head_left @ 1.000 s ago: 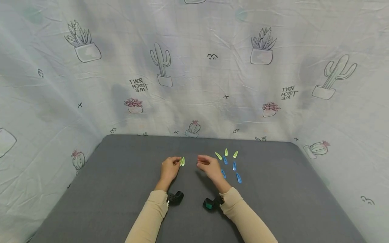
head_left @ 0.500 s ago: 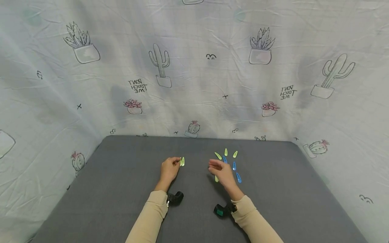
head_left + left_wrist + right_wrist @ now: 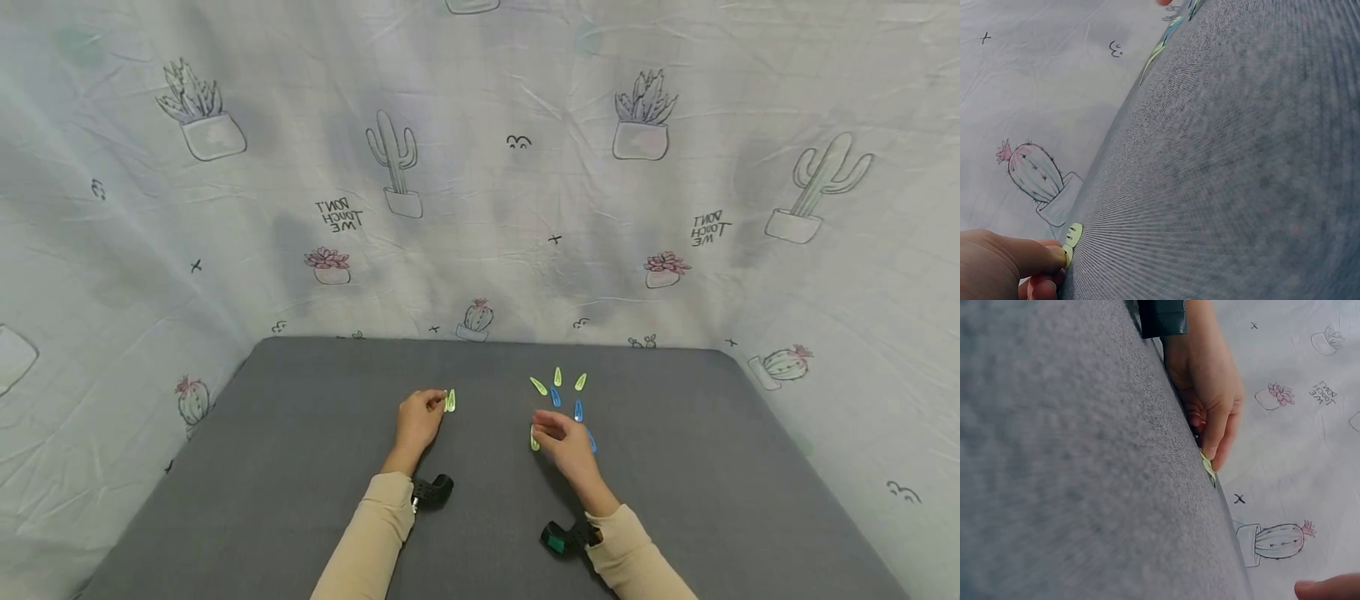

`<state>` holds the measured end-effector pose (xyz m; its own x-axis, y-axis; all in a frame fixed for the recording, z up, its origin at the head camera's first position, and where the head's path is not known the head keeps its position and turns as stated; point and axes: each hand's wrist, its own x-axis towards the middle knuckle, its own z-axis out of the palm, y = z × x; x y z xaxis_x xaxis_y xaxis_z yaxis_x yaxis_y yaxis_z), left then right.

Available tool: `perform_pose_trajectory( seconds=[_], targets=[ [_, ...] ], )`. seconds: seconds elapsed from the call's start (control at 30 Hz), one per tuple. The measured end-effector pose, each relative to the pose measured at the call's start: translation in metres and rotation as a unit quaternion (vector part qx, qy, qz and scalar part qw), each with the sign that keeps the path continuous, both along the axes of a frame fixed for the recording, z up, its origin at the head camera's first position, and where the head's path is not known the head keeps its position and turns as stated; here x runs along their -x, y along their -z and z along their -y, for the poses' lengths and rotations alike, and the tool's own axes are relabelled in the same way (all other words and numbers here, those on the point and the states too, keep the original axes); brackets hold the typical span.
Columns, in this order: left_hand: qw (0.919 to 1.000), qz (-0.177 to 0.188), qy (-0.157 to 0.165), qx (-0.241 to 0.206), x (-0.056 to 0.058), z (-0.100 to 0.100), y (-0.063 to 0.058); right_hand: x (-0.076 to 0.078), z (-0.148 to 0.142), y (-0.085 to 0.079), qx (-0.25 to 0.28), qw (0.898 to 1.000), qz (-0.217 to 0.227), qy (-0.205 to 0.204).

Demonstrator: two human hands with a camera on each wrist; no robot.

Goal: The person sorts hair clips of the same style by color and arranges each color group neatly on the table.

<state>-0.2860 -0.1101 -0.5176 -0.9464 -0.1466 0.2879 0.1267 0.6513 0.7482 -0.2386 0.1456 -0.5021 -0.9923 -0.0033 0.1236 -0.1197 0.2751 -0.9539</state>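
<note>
My left hand (image 3: 418, 417) pinches a yellow-green snap hair clip (image 3: 1067, 257) between thumb and forefinger, low at the grey tabletop. Right beside its fingertips is another yellow-green hair clip (image 3: 452, 401). My right hand (image 3: 567, 450) is over the right part of the table, its fingers loosely bent with nothing seen between them. Its thumb and forefinger tips are just above a near yellow-green hair clip (image 3: 535, 440). Only one right fingertip (image 3: 1325, 587) shows in the right wrist view. Behind the right hand, a blue hair clip (image 3: 592, 442) is partly covered.
Beyond the right hand lie two more blue hair clips, one at the left (image 3: 555, 396) and one at the right (image 3: 578, 410). Several yellow-green clips (image 3: 557, 377) form the far row. A patterned white cloth (image 3: 480, 208) surrounds the grey table (image 3: 315, 433) at back and sides.
My right hand has moved right and nearer to me, uncovering the near yellow-green clip and covering a blue one. My left hand has stayed in place, still pinching its clip.
</note>
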Motion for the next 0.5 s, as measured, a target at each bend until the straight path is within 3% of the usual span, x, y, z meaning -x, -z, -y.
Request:
perform_pose_trajectory(
  seconds=[0.5],
  targets=[
    [1.0,0.005,-0.002,-0.004,-0.0011,-0.0004,-0.0001,-0.0079,-0.0032,0.009,-0.094,0.994,-0.05,0.03]
  ],
)
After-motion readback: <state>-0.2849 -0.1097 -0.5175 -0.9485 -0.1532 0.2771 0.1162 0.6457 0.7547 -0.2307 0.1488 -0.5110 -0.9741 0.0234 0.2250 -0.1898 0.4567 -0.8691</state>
